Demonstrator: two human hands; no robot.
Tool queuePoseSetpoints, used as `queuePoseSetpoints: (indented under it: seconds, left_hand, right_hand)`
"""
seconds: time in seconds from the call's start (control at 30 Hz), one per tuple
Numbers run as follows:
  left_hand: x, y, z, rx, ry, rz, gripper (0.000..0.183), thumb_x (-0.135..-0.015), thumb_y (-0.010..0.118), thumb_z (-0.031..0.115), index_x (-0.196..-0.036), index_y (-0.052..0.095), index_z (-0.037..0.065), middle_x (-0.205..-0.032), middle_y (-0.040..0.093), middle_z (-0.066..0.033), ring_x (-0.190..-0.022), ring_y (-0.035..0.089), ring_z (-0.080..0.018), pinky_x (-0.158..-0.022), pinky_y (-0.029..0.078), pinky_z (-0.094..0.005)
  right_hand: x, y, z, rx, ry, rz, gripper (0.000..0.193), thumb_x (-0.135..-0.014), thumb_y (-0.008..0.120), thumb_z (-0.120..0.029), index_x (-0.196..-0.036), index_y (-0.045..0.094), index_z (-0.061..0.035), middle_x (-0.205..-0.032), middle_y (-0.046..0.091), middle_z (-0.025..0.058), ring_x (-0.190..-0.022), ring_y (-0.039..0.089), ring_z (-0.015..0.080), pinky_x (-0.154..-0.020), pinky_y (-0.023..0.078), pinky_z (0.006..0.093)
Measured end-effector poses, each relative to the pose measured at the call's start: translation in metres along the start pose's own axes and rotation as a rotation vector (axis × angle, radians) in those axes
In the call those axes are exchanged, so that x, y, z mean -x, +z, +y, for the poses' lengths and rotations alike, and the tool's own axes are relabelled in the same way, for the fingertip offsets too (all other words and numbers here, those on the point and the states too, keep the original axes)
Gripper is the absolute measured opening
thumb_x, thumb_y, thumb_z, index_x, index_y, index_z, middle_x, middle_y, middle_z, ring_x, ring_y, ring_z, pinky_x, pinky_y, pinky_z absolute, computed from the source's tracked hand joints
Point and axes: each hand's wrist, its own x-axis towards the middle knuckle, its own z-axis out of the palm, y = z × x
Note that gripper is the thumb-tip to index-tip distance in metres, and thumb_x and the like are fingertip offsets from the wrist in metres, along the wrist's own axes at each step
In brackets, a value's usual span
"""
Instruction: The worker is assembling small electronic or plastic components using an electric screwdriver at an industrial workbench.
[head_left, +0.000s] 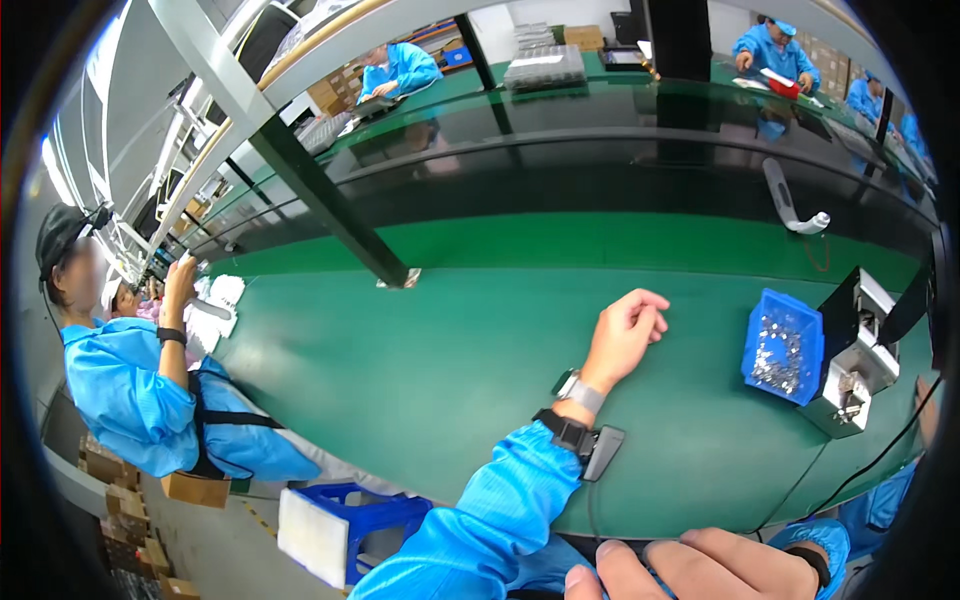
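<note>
Currently, the blue rectangular plastic tray (797, 306) of small silvery metal pieces (778, 355) sits between the near and far edges of the green table (450, 345), handling seemingly not under way, the left hand (625, 338) half-curled and apparently empty, the right hand (705, 570) loosely extended, its hold unclear.

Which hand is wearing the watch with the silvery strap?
The left hand, stretched out over the green table; the right hand, low at the picture's bottom edge, shows only a dark wristband.

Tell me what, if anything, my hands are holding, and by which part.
Nothing shows in your left hand, curled over the green table. Your right hand is partly cut off; I can't tell whether it holds anything.
</note>
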Motion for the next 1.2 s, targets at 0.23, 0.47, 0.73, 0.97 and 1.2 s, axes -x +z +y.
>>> queuePoseSetpoints:
  seconds: [0.23, 0.47, 0.73, 0.97, 1.2]
  left_hand:
    - [-0.001, 0.009, 0.009, -0.027, -0.002, 0.017, 0.018, -0.099, 0.049, 0.011, -0.104, 0.065, 0.003, -0.081, 0.066, -0.0032, -0.072, 0.060, -0.0085, -0.067, 0.051, -0.0235]
    - [0.001, 0.007, 0.008, -0.061, -0.020, 0.030, 0.018, -0.099, 0.049, 0.011, -0.104, 0.065, 0.003, -0.082, 0.066, -0.0030, -0.074, 0.060, -0.0087, -0.068, 0.050, -0.0235]
    - [-0.002, 0.001, 0.004, -0.072, 0.005, 0.046, 0.018, -0.099, 0.049, 0.009, -0.103, 0.065, 0.002, -0.080, 0.066, -0.0032, -0.070, 0.060, -0.0086, -0.064, 0.050, -0.0229]
    - [-0.004, 0.001, 0.000, -0.036, 0.021, 0.033, 0.018, -0.098, 0.049, 0.009, -0.103, 0.065, 0.003, -0.080, 0.066, -0.0025, -0.070, 0.059, -0.0075, -0.064, 0.050, -0.0221]
    - [-0.004, 0.011, 0.001, -0.010, 0.041, -0.011, 0.017, -0.100, 0.049, 0.011, -0.105, 0.064, 0.004, -0.079, 0.064, -0.0016, -0.071, 0.058, -0.0075, -0.065, 0.050, -0.0229]
  right_hand:
    - [0.017, -0.010, 0.001, -0.131, 0.131, -0.041, 0.023, -0.093, 0.060, -0.021, -0.093, 0.069, 0.0001, -0.086, 0.068, 0.0114, -0.069, 0.064, 0.0187, -0.062, 0.055, 0.0283]
    - [-0.002, 0.016, 0.010, -0.396, 0.149, -0.221, 0.017, -0.080, 0.063, -0.016, -0.084, 0.067, -0.0003, -0.076, 0.064, 0.0097, -0.059, 0.059, 0.0159, -0.049, 0.046, 0.0275]
    - [-0.019, 0.045, -0.022, -0.466, -0.083, -0.213, 0.023, -0.075, 0.059, -0.020, -0.073, 0.065, 0.0020, -0.068, 0.060, 0.0108, -0.061, 0.059, 0.0207, -0.055, 0.050, 0.0357]
    - [-0.012, 0.047, -0.022, -0.299, -0.086, -0.345, 0.035, -0.086, 0.052, -0.022, -0.098, 0.065, 0.0073, -0.093, 0.068, 0.0252, -0.083, 0.069, 0.0341, -0.077, 0.055, 0.0450]
    - [-0.026, 0.028, -0.015, -0.167, 0.018, -0.406, 0.038, -0.086, 0.053, -0.019, -0.112, 0.067, 0.0033, -0.100, 0.069, 0.0241, -0.086, 0.068, 0.0343, -0.075, 0.055, 0.0433]
